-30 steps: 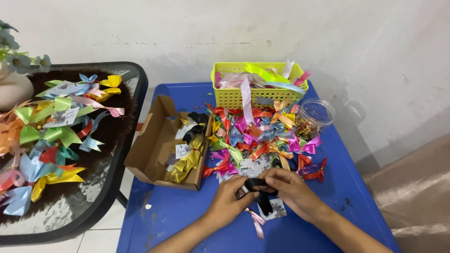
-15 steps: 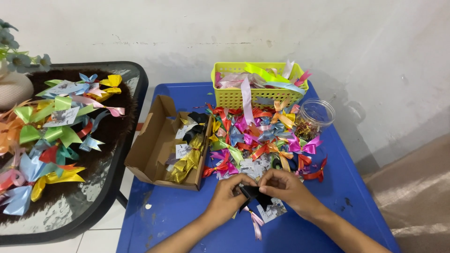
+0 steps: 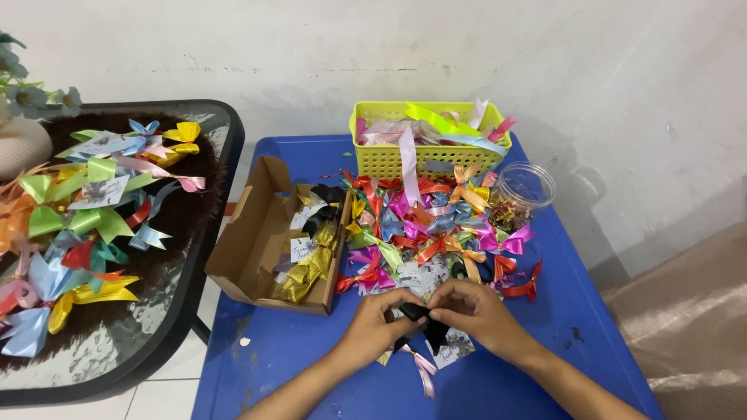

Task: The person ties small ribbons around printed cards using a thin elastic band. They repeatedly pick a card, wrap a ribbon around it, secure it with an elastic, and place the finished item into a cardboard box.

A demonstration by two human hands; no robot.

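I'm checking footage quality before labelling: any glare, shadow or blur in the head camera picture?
Head view: soft even light; the clear jar casts a faint shadow on the wall; pale reflections on the glass table; the black ribbon bow between left hand and right hand is slightly soft.

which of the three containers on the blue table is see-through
The round jar right of the yellow basket; the basket and the cardboard box are opaque.

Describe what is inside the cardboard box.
The cardboard box holds gold bows, black bows and small white cards. Its floor beneath them is hidden.
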